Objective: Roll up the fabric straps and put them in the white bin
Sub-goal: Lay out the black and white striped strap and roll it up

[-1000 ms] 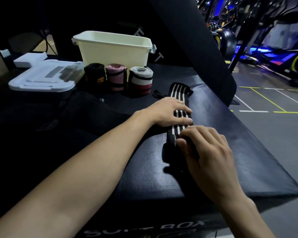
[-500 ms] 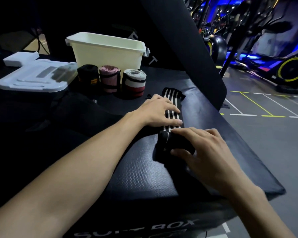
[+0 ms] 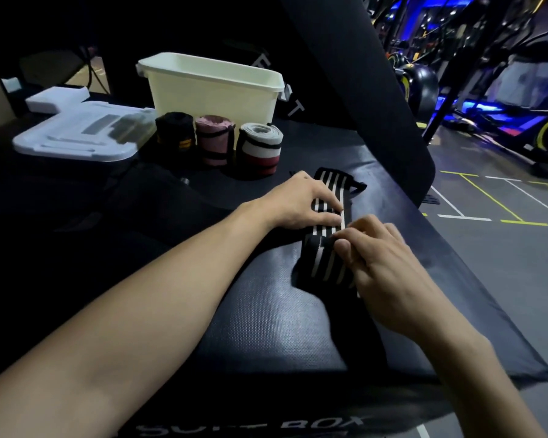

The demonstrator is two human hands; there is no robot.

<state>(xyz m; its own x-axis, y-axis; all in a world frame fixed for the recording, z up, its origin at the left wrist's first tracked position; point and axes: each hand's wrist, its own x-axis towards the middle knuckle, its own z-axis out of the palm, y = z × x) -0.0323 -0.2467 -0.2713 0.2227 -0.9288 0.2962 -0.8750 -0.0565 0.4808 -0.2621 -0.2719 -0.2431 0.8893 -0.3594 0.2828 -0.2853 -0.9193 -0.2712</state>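
Gym machines glow blue and yellow beyond the right edge of the black padded box (image 3: 266,327) I'm working on — "BOX" shows in white letters on its near face. I see the black strap with white stripes (image 3: 328,263) lying lengthwise near the box's right edge, its near end wound into a roll, its far end flat and pointing toward the far edge.

My left hand (image 3: 298,205) lies flat on the unrolled stretch, fingers straight and pressing the stripes down just past the roll. My right hand (image 3: 380,267) sits on the roll itself, fingers curled over its top and right side, the thumb against the roll's end; the fingertips of the two hands are almost touching.

Toward the far edge three finished rolls stand upright in a row, side by side: a black roll (image 3: 175,134) with a small yellow mark, a pink roll (image 3: 215,139) with a black band, and a grey, white and red roll (image 3: 259,148). Directly behind them stands the white bin (image 3: 212,86), open-topped; I cannot see inside it from here. A white lid (image 3: 76,137) lies flat to the left of the rolls, near the far-left corner. A dark padded panel (image 3: 361,90) leans up at the far right, behind the strap's loose end.
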